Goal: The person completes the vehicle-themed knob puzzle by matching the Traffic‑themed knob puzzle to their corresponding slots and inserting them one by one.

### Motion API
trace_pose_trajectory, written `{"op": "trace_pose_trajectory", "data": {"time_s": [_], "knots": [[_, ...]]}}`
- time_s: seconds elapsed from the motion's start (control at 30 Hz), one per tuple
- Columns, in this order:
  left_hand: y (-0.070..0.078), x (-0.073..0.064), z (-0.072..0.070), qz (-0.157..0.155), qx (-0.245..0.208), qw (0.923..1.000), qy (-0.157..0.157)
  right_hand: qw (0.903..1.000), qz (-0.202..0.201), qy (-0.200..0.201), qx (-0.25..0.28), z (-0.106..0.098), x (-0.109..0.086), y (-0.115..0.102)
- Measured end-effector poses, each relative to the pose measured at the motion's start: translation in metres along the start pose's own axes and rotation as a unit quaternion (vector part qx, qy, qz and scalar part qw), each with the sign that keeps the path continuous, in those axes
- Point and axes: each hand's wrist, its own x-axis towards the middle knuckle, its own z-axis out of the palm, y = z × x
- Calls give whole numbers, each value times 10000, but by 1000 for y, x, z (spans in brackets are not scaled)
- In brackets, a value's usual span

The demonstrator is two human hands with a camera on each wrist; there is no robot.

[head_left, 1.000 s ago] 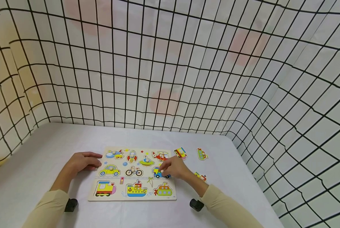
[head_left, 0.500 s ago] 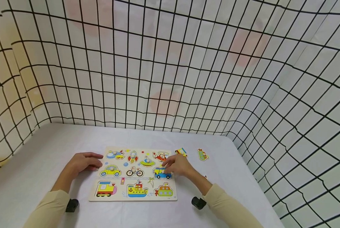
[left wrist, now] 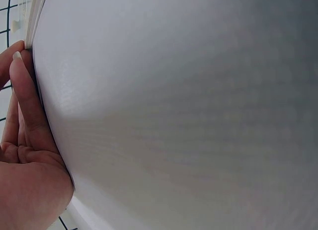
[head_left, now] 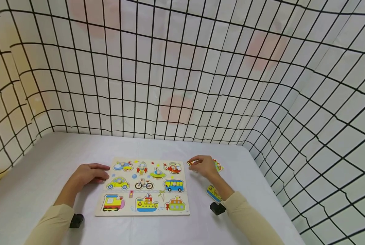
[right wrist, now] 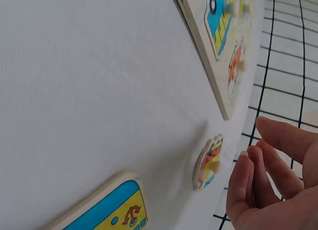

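Observation:
A wooden peg puzzle board (head_left: 128,207) with vehicle pictures lies flat on the table. My left hand (head_left: 89,174) rests at its left edge, fingertips against the rim in the left wrist view. My right hand (head_left: 204,166) hovers right of the board, over a train piece (head_left: 189,163) it partly covers. In the right wrist view a gap shows between the fingers (right wrist: 243,178) and the small-knobbed train piece (right wrist: 209,163). The bus piece (head_left: 174,185) sits in its slot on the board.
A ship piece (head_left: 213,193) lies by the right wrist, partly hidden by the forearm. The submarine piece (head_left: 218,165) is behind the right hand. Black wire mesh (head_left: 182,131) surrounds the table's back and sides.
My right hand has let go of the bus piece on the board and moved right and back to the train piece. The left hand has stayed put.

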Motion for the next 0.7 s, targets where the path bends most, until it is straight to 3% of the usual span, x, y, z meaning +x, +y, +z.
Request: {"op": "trace_pose_trajectory", "data": {"time_s": [0.27, 0.7], "knots": [[0, -1, 0, 10, -23, 10000, -9, 9987, 175, 475, -79, -4, 14, 10], [1, -3, 1, 28, 2, 10000, 18, 9969, 494, 615, 0, 3, 23, 17]]}}
